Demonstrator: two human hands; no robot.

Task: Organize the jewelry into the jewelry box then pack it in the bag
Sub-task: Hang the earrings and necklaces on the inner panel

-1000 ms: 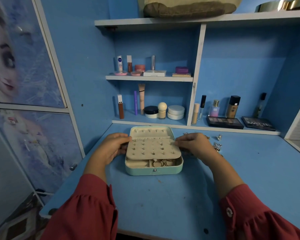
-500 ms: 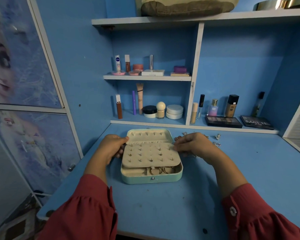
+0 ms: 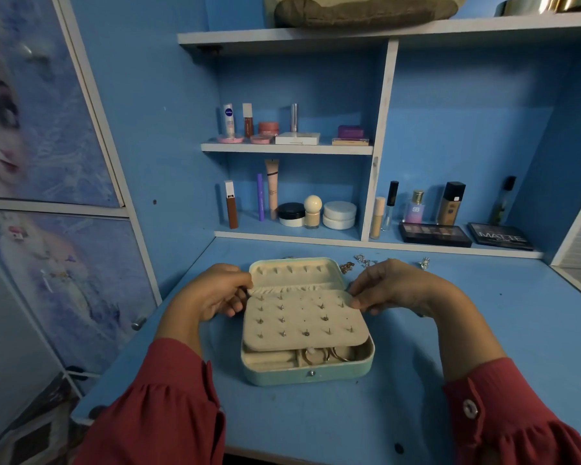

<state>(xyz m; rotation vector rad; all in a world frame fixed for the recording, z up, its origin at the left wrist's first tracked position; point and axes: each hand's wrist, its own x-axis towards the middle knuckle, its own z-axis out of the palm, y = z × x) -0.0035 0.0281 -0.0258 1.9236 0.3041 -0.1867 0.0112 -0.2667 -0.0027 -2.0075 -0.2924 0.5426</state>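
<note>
A person in red sleeves is sitting at a blue desk (image 3: 483,347), seen from above through a head-worn camera. Moving from left to right: the left hand (image 3: 212,297) is curling its fingers around the left edge of a cream earring panel (image 3: 302,318), thumb on top. The panel is lying flat across an open mint-green jewelry box (image 3: 307,374), its long side running left to right, with small studs pushed through it in rows. Its near edge is sitting slightly raised, so rings (image 3: 319,355) are showing in the compartments underneath (the box lid (image 3: 296,271) is lying open behind). The right hand (image 3: 396,288) is pinching the panel's far right corner between thumb and fingertips, wrist arched above the desk. Both hands are sitting equally close, one at each short end, so the panel seems ready to be lowered or lifted evenly. Further right, loose jewelry (image 3: 363,261) is lying on the desk just behind the right hand, not yet packed. Which bag is meant I cannot tell.
</note>
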